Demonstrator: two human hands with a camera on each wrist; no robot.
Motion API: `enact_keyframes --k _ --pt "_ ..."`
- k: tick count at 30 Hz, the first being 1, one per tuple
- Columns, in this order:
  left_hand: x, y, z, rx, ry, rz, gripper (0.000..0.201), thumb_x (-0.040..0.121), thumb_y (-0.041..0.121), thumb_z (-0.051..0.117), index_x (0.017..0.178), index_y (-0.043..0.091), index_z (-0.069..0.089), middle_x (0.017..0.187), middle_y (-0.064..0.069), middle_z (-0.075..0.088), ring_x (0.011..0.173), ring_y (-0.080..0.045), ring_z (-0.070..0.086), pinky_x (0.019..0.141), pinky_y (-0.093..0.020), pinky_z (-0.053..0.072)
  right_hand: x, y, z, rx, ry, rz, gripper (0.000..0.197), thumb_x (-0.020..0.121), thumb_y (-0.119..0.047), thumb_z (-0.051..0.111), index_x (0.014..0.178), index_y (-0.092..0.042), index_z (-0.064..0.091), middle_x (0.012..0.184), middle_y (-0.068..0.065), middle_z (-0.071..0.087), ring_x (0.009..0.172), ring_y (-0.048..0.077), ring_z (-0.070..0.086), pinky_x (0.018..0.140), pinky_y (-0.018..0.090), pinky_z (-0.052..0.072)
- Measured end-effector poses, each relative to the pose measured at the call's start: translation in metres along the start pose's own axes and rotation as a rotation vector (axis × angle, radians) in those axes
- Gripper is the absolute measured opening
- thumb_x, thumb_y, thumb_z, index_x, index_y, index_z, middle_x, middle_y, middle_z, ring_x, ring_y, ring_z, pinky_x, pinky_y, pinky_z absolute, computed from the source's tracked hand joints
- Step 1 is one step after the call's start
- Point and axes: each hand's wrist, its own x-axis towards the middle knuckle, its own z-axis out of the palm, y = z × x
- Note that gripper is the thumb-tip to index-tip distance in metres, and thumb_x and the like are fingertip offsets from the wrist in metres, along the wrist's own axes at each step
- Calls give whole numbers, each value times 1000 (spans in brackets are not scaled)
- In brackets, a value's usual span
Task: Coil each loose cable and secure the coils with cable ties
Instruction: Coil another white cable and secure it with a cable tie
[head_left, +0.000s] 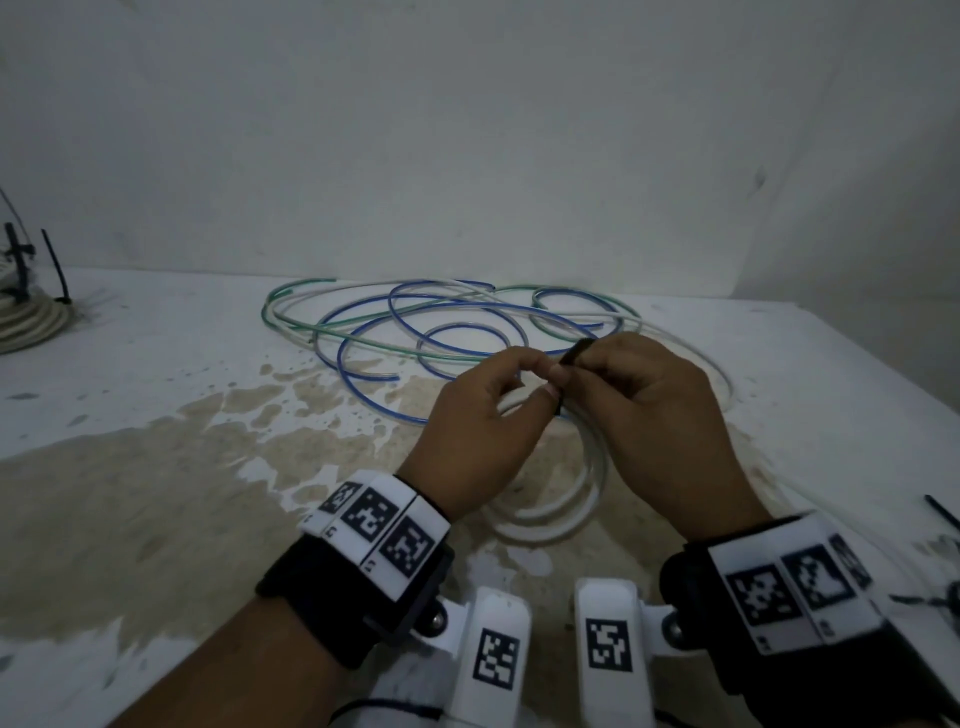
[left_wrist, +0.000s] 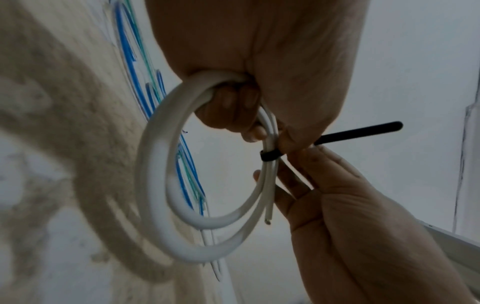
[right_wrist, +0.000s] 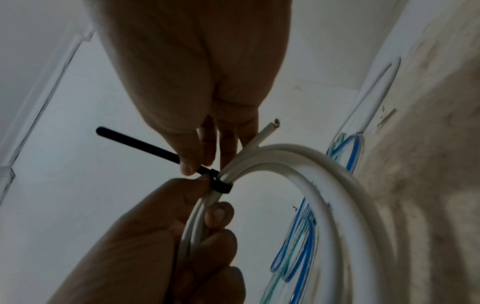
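- The white table (head_left: 156, 374) in front of you has a wide patch where the paint has worn down to a tan surface.
- The loose cables (head_left: 415, 322), blue, green and clear, sprawl in overlapping loops at the far side of the table, close to the wall and beyond your hands.
- The white cable coil (left_wrist: 161, 185) hangs in front of you, a few turns gathered together, its lower loops just over the worn patch (one cut end sticks out past the bundle).
- Your left hand (left_wrist: 246, 61) grips the top of the coil, fingers curled round the gathered strands, thumb beside the tie.
- Your right hand (right_wrist: 197, 72) pinches the tail of the tie between thumb and forefinger, right beside the bundle.
- An already tied coil (head_left: 26, 317) sits at the far left edge of the table.
- The black cable tie (right_wrist: 221, 184) is looped round the coil's strands, its free tail (right_wrist: 135, 144) sticking straight out to the side.
- A spare tie (head_left: 941, 514) lies at the table's right edge.
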Motion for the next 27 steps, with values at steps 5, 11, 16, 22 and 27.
enact_keyframes --k 5,11,16,22,27 --pt "3 5 4 -67 104 27 10 84 30 60 89 24 65 64 8 57 52 -2 47 54 -15 35 0 -10 -4 -78 109 -131 9 85 -6 63 82 -5 72 80 3 64 78 9 57 74 11 40" --pt "0 0 2 -138 34 -89 3 93 19 57 96 19 59 73 -6 60 43 -3 39 48 -20 32 0 -2 0 64 37 91 14 86 -18 63 78 -29 63 81 -4 65 76 -2 59 68 3 38" --pt "1 -1 2 -179 -17 -158 5 95 18 53 90 15 54 71 -17 51 39 -8 32 44 -23 28 -1 8 0 37 -20 97 27 84 -10 68 78 -36 62 84 -19 63 77 -8 60 68 3 40" --pt "3 2 3 -189 -6 -189 8 95 14 51 87 11 52 67 -10 44 37 -7 28 46 -24 25 -1 7 -2 -36 16 -88 16 82 -13 64 85 -28 67 78 -9 64 77 6 60 75 15 44" --pt "1 4 3 -199 -30 -206 6 95 15 50 90 13 53 66 -8 44 37 -7 28 45 -22 26 -1 7 -2 -75 28 -52 10 83 -15 64 82 -22 72 77 -6 67 78 6 61 75 11 43"
